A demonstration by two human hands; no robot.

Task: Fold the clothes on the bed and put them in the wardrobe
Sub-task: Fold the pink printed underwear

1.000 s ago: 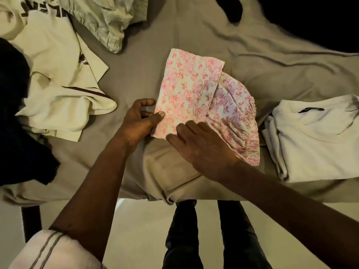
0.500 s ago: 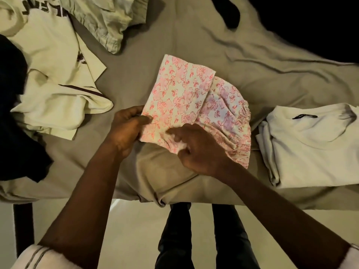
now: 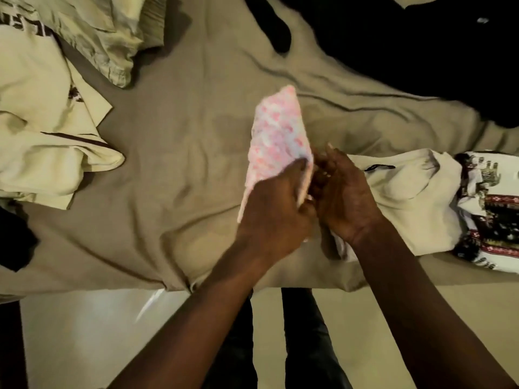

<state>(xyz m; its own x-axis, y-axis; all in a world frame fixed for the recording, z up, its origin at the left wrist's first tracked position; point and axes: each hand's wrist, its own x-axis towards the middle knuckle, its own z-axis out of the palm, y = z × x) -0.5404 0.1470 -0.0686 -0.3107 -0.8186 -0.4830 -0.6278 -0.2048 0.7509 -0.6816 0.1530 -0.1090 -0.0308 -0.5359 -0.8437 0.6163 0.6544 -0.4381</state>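
A folded pink floral garment [image 3: 276, 141] is lifted on edge above the beige bed sheet [image 3: 182, 169], blurred by motion. My left hand [image 3: 273, 217] grips its lower edge from the left side. Pressed against the garment's other side is my right hand [image 3: 344, 200], its fingers partly hidden behind the cloth. Just right of both hands lies a folded cream t-shirt [image 3: 407, 197] with a dark neck label.
A patterned white cloth [image 3: 491, 209] lies at the far right. Unfolded cream shirts [image 3: 47, 122] and a pale green garment [image 3: 112, 32] are piled at the left. Dark clothing [image 3: 421, 46] covers the far right of the bed. The bed edge and floor [image 3: 84, 332] are near me.
The floral garment was flat on the bed under both hands; now it is raised on edge and has shifted right toward the cream t-shirt, with both hands around it.
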